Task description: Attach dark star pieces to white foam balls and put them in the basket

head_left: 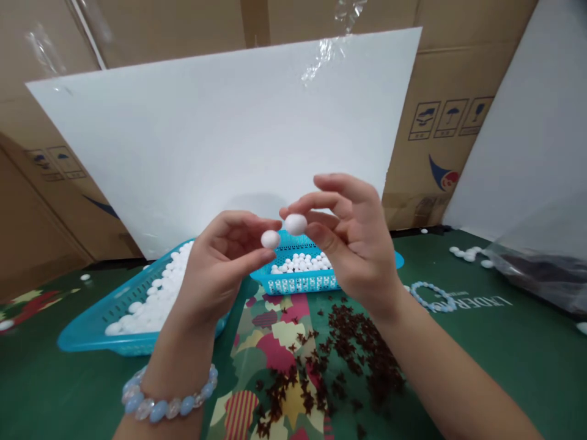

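Note:
My left hand (215,263) pinches a small white ball (270,239) between thumb and fingertips. In my right hand (353,238), a slightly larger-looking white ball (296,224) sits between thumb and forefinger, with the other fingers curled loosely. The two balls are raised close together, and a narrow gap seems to separate them. Behind my left hand stands a blue basket (87,338) heaped with white balls (156,299). A second blue basket (298,284), also holding white balls (302,263), is partly hidden behind my right hand. Many small dark brown pieces (362,342) lie below my hands.
A patterned paper strip (257,354) crosses the green table (495,379). To the right lie a blue bead bracelet (431,296), loose white balls (470,253) and a clear plastic bag (545,269) with dark contents. A white board (220,134) leans against cardboard boxes (174,30).

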The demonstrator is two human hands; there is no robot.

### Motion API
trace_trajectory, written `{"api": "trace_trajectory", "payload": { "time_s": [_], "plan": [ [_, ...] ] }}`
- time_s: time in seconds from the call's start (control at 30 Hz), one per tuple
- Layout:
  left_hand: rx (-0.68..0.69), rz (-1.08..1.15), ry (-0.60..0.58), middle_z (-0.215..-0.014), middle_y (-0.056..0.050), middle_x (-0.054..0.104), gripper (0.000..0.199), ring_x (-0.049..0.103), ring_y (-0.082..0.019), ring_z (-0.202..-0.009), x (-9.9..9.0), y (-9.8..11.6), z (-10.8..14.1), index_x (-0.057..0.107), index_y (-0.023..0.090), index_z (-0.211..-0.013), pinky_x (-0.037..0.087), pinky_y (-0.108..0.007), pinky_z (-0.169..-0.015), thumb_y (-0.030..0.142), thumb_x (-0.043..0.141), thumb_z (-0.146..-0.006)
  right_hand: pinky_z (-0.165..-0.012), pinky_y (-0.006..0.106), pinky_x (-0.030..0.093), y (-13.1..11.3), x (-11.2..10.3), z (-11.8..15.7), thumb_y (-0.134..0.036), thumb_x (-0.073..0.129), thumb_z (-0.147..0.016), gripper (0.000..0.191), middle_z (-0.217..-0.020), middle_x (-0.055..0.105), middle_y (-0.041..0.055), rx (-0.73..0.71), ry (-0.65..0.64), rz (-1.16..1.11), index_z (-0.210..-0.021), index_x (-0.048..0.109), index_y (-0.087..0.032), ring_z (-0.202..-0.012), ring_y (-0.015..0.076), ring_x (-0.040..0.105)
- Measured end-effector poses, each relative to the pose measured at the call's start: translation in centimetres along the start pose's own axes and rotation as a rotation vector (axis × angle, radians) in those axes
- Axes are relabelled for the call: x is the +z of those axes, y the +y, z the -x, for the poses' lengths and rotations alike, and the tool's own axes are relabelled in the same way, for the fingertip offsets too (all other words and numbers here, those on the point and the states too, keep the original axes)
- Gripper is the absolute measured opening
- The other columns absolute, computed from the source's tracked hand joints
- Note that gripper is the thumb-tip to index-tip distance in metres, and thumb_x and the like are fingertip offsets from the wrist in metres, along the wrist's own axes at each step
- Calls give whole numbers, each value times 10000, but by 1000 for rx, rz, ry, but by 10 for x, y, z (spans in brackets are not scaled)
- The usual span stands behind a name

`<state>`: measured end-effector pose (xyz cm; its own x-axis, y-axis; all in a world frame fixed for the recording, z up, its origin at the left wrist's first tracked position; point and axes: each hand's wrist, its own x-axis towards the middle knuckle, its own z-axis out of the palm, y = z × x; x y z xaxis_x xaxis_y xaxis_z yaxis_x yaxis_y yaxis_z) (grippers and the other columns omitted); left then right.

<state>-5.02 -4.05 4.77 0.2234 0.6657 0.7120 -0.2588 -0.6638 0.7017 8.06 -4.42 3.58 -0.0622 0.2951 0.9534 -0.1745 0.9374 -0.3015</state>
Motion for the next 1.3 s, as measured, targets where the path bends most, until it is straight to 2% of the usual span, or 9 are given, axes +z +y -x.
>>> {"api": "trace_trajectory", "payload": {
  "time_s": [0.2,0.3,0.43,0.57,0.67,0.83,0.97,1.2,1.3],
  "plan": [
    [-95,110,62,-598,46,571,151,514,-60,-541,4,-4,0,578,199,-675,434,-127,-490,123,548,-548,-537,135,463,2,7,3,-77,403,-706,272,-757,533,-58,107,-31,-17,-899,368,-265,-677,45,530],
    [-227,233,105,-551,20,538,92,487,-74,-499,14,-6,1,558,152,-598,421,-164,-458,158,468,-583,-410,127,427,5,10,4,-119,458,-678,239,-718,546,-50,147,10,127,-868,380,-242,-533,44,511],
    [-409,280,203,-473,27,453,165,417,-57,-427,22,-6,1,508,132,-563,380,-165,-414,250,427,-645,-377,145,375,8,13,5,-133,462,-677,212,-709,545,-51,109,3,330,-846,376,-228,-413,23,420],
    [-459,277,186,-481,32,456,176,433,-54,-453,18,-5,2,514,124,-575,383,-142,-425,291,564,-555,-436,184,364,9,11,5,-109,447,-652,266,-793,478,-4,72,-4,479,-878,358,-215,-601,71,458],
    [-443,308,73,-480,42,464,125,443,-37,-455,15,-5,3,533,136,-574,389,-115,-437,236,598,-537,-490,205,372,8,6,4,-51,394,-568,323,-840,392,23,58,-61,400,-850,354,-203,-780,123,416],
    [-312,314,-3,-595,49,556,76,496,-34,-501,15,-1,3,567,181,-569,421,-96,-475,223,611,-524,-636,241,402,6,3,4,13,297,-554,315,-750,357,-1,-1,-95,158,-766,335,-216,-798,105,394],
    [-206,246,52,-657,52,601,118,539,-57,-597,11,6,3,598,223,-615,445,-109,-566,133,571,-545,-682,192,428,3,4,3,-23,397,-632,293,-790,366,-23,20,-38,-87,-814,329,-242,-789,59,445],
    [-126,42,76,-595,56,569,198,515,-66,-594,8,12,3,589,210,-594,437,-156,-583,65,467,-537,-615,148,444,1,2,4,-55,423,-662,283,-731,447,-66,100,-31,-220,-844,356,-262,-669,24,517],
    [-137,-311,190,-606,43,549,153,490,-78,-590,-10,17,0,568,192,-608,393,-163,-542,107,481,-516,-598,146,450,4,1,3,-74,435,-665,266,-729,471,-77,178,-13,-222,-838,372,-266,-622,19,531]
  ]
}}
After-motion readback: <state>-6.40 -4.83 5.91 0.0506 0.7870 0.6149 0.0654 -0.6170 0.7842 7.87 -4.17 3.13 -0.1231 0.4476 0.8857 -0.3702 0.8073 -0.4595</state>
